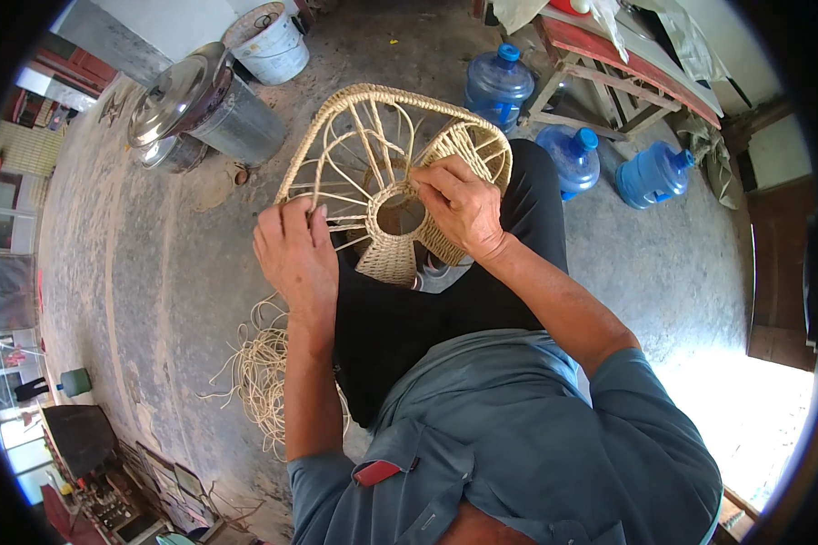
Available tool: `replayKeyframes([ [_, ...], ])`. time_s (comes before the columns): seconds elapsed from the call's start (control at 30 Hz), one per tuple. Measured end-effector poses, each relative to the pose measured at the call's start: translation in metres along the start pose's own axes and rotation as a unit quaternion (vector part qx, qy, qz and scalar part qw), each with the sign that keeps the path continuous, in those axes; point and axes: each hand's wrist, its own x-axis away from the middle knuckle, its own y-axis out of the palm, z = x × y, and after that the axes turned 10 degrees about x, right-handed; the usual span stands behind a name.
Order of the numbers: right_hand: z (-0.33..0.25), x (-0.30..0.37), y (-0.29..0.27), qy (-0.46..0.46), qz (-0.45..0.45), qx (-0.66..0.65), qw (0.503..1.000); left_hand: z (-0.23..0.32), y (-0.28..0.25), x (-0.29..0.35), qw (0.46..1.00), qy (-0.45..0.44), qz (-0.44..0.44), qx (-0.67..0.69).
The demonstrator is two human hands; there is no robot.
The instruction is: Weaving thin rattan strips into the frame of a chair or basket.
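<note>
A woven cord frame (389, 260) rests on my lap and knees, with a thick wrapped rim and a round ring at its middle. Cords spread from the ring to the rim like spokes; some sections are closely woven, others open. My left hand (297, 259) is closed at the rim's left side, its fingers on a loose cord (316, 177) that loops up across the open spokes. At the ring's upper right edge, my right hand (463, 204) pinches cord, its fingertips against the weave. The exact strand between those fingertips is too small to make out.
A tangled heap of cord (262, 381) lies on the floor by my left leg. Blue water jugs (500, 86) stand ahead to the right, near a red-topped wooden bench (600, 50). A lidded metal bin (236, 118) and a white bucket (268, 50) are ahead to the left.
</note>
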Motion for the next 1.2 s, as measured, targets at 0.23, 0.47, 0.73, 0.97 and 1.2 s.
replayKeyframes([
  [0.23, -0.001, -0.002, 0.001, 0.006, 0.005, 0.008, 1.000, -0.010, -0.006, 0.023, 0.981, -0.053, -0.018, 0.185],
  [0.47, -0.002, -0.002, 0.001, 0.009, 0.001, 0.018, 1.000, -0.066, -0.061, 0.074, 0.881, -0.318, -0.111, 0.332],
  [0.73, -0.016, -0.011, -0.005, 0.004, -0.036, 0.015, 0.999, -0.069, -0.068, 0.082, 0.807, -0.414, -0.129, 0.400],
  [0.97, -0.001, -0.010, -0.004, -0.079, -0.056, 0.020, 0.995, -0.084, -0.066, 0.079, 0.799, -0.428, -0.095, 0.412],
  [1.2, -0.013, -0.013, -0.005, -0.061, -0.036, 0.018, 0.997, -0.075, -0.073, 0.082, 0.841, -0.381, -0.128, 0.363],
])
